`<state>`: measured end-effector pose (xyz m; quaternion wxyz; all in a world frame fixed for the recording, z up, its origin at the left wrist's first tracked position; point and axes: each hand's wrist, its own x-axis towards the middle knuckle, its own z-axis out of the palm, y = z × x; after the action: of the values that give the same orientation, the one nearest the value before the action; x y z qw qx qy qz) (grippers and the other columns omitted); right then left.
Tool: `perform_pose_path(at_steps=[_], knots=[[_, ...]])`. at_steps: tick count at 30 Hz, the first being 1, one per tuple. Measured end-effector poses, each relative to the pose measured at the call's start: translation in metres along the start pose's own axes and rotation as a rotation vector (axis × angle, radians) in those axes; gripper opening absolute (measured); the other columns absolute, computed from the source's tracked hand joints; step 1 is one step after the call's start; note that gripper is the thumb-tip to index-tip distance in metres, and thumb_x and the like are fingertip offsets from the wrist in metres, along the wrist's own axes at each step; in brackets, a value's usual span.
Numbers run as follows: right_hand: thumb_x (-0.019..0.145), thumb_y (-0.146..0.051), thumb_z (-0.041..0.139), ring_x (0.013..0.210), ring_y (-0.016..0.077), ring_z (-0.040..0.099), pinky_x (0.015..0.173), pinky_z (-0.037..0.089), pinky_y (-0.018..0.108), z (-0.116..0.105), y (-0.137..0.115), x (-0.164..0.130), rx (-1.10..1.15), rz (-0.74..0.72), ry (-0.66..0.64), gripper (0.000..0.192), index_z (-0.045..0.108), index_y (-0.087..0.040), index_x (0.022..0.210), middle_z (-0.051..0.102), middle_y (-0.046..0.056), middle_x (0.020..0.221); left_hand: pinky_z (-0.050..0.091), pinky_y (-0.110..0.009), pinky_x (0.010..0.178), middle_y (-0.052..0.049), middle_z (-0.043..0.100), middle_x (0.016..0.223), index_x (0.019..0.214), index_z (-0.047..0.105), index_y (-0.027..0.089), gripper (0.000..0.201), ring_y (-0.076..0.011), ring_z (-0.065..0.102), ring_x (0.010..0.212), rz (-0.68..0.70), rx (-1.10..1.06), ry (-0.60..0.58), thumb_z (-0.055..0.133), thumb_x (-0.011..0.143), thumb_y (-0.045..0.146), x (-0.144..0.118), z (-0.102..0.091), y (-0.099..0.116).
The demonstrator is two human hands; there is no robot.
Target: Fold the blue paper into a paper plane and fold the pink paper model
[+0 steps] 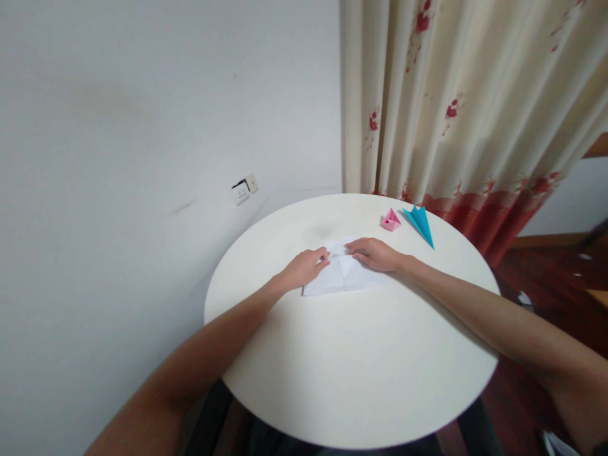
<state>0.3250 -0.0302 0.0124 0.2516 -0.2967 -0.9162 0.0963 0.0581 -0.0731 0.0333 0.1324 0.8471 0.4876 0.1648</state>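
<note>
A folded white sheet of paper [342, 278] with visible creases lies on the round white table [361, 354]. My left hand [308, 265] pinches its upper left part, thumb and fingers closed together. On the other side, my right hand [374, 253] grips the upper right part of the same sheet, its thumb below the curved fingers. Between the two hands, a raised fold runs across the paper. Some of the paper's right side is hidden under my right hand and wrist.
A small pink folded paper piece [390, 220] and a blue paper plane [420, 225] lie near the table's far right edge. Behind are a white wall with a socket [240, 193] and a flowered curtain [456, 114].
</note>
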Motion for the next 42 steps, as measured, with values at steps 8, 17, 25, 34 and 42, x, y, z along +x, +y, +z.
perform_pose_path(at_steps=[8, 17, 25, 34, 42], knots=[[0.096, -0.032, 0.058, 0.122, 0.028, 0.062, 0.104, 0.048, 0.044, 0.004, 0.005, -0.001, 0.007, -0.085, -0.046, 0.03, 0.072, -0.022, 0.121, 0.066, 0.012, 0.133, 0.049, -0.035, 0.098, -0.004, 0.069, 0.127, 0.119, 0.065, 0.026, 0.029, -0.026, 0.065, 0.115, 0.026, 0.095, -0.032, 0.053, 0.096, 0.039, 0.0, -0.002, 0.001], [0.098, -0.027, 0.056, 0.119, 0.0267, 0.064, 0.1, 0.05, 0.042, 0.005, 0.001, 0.003, -0.015, -0.101, -0.049, 0.026, 0.077, -0.021, 0.112, 0.068, 0.011, 0.129, 0.05, -0.032, 0.095, -0.003, 0.071, 0.125, 0.119, 0.073, 0.027, 0.043, -0.026, 0.066, 0.114, 0.04, -0.041, -0.023, 0.059, 0.089, 0.056, 0.001, -0.013, -0.005], [0.092, -0.029, 0.065, 0.118, 0.0314, 0.061, 0.101, 0.048, 0.047, 0.006, -0.002, 0.004, -0.166, -0.005, 0.062, 0.032, 0.072, -0.018, 0.121, 0.069, 0.015, 0.126, 0.049, -0.032, 0.096, -0.004, 0.072, 0.118, 0.111, 0.074, 0.025, 0.035, -0.0238, 0.065, 0.109, 0.134, -0.011, -0.016, 0.063, 0.089, 0.049, 0.002, -0.011, 0.003], [0.092, -0.028, 0.063, 0.117, 0.0309, 0.06, 0.102, 0.048, 0.047, 0.012, 0.007, 0.001, -0.092, 0.024, 0.079, 0.027, 0.074, -0.017, 0.115, 0.068, 0.016, 0.125, 0.052, -0.028, 0.078, -0.004, 0.07, 0.097, 0.081, 0.071, 0.02, 0.008, -0.0179, 0.066, 0.086, 0.159, -0.087, 0.072, 0.067, 0.085, 0.025, 0.006, 0.0, -0.01], [0.095, -0.028, 0.061, 0.104, 0.0269, 0.065, 0.093, 0.049, 0.044, 0.009, -0.001, 0.006, 0.01, -0.093, 0.198, 0.02, 0.08, -0.022, 0.089, 0.075, 0.011, 0.109, 0.048, -0.029, 0.074, -0.001, 0.069, 0.089, 0.077, 0.072, 0.021, 0.009, -0.0174, 0.065, 0.082, 0.152, 0.008, 0.267, 0.07, 0.086, 0.019, 0.006, -0.001, -0.01]])
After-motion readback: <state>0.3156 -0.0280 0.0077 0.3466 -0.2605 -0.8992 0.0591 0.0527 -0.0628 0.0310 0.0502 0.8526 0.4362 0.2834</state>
